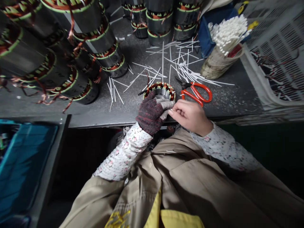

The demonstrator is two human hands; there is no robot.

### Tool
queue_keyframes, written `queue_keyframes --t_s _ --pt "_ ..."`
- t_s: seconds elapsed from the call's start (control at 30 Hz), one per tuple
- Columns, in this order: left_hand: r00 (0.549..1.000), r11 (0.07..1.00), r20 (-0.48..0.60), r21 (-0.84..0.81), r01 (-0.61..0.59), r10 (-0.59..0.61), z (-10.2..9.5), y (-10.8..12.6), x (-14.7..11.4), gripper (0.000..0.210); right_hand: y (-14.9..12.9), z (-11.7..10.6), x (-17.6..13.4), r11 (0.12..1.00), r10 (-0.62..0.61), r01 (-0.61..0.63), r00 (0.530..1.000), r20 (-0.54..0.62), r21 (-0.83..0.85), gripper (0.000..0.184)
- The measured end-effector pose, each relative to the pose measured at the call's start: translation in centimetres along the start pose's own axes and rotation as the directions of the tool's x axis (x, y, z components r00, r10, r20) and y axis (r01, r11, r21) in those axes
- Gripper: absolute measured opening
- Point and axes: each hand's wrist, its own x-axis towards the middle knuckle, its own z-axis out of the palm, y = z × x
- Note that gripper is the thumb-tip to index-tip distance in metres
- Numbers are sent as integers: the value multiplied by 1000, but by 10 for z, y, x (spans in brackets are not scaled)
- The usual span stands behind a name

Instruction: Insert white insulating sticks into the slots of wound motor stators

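Observation:
A motor stator (pixel 171 91) with copper windings and a pale green rim lies near the bench's front edge. My left hand (pixel 152 114), in a dark knit glove with light fingertips, rests over its near side and grips it. Bare, my right hand (pixel 190 115) is at the stator's near right side, thumb and forefinger pinched together; what they pinch is too small to make out. Two white ties (pixel 162 63) stand up from the stator's far side. Red-handled scissors (pixel 201 92) lie just right of the stator.
Stacked stators (pixel 90 25) crowd the left, with more stacks (pixel 159 23) at the back. Loose white ties (pixel 182 68) are scattered across the bench (pixel 133 107). A worn cup (pixel 213 65) full of white ties, a blue bin (pixel 206 30) and a white basket (pixel 255 79) stand right.

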Motion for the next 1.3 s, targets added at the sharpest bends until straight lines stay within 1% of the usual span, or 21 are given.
queue_keyframes --t_s 0.07,0.2,0.27,0.3,0.37,0.4,0.47,0.57,0.67,0.73,0.77,0.83,0.87,0.9,0.93,0.97,1.0,1.07,1.17,1.27,1.3 --pt "999 999 -20 29 29 -29 1 4 0 18 -11 -11 0 997 -10 5 998 62 71 30" --pt "991 991 -22 26 129 -128 -1 11 0 17 -20 -29 0 929 69 -77 997 36 362 31" --pt "986 987 -44 2 163 -163 -3 11 -1 20 -18 -28 -2 832 121 -144 990 78 536 34" --pt "984 985 -41 4 171 -171 -4 11 -1 21 -17 -26 -4 763 140 -193 981 134 617 37" --pt "986 985 -4 46 165 -165 -6 11 -1 17 -15 -24 -11 632 187 -319 947 261 706 43" --pt "988 985 19 78 154 -156 -7 11 -1 15 -15 -24 -14 592 224 -366 931 289 718 44" --pt "988 981 39 129 146 -152 -8 10 0 14 -16 -27 -17 564 304 -394 916 260 726 44" --pt "994 986 51 137 91 -99 -6 10 3 19 -18 -23 -3 562 374 -327 920 120 760 44" --pt "990 989 124 144 47 -65 -5 10 4 20 -18 3 28 569 378 -238 926 6 787 42" --pt "983 985 164 162 53 -80 -6 9 5 21 -17 19 45 599 351 -222 936 -3 770 43" --pt "982 984 166 162 69 -96 -8 8 5 21 -15 22 49 648 320 -214 947 -7 731 44" --pt "982 987 141 115 112 -128 -12 7 4 21 -9 14 46 828 221 -140 971 -86 542 42" --pt "982 988 124 79 134 -143 -15 7 3 19 -3 4 40 923 160 -103 979 -127 371 38" --pt "981 986 110 56 155 -160 -16 8 3 19 4 -8 33 985 102 -79 983 -154 151 33" --pt "980 984 103 57 168 -173 -17 9 3 23 12 -22 27 990 95 -106 988 -124 -91 26" --pt "977 980 113 94 173 -183 -18 11 4 31 21 -35 21 935 150 -156 988 -46 -318 15" --pt "971 971 141 167 170 -194 -17 14 6 40 30 -46 18 845 236 -184 971 42 -502 18" --pt "944 929 244 348 128 -222 -14 19 12 51 45 -60 18 678 398 -160 901 174 -718 47" --pt "892 864 378 503 26 -247 -12 22 19 50 53 -63 32 573 508 -125 830 231 -810 73" --pt "888 851 413 523 -51 -201 -19 17 16 47 51 -64 46 498 599 -157 774 207 -853 78" --pt "892 857 417 511 -73 -173 -22 14 14 46 50 -65 47 488 607 -167 771 195 -857 76"
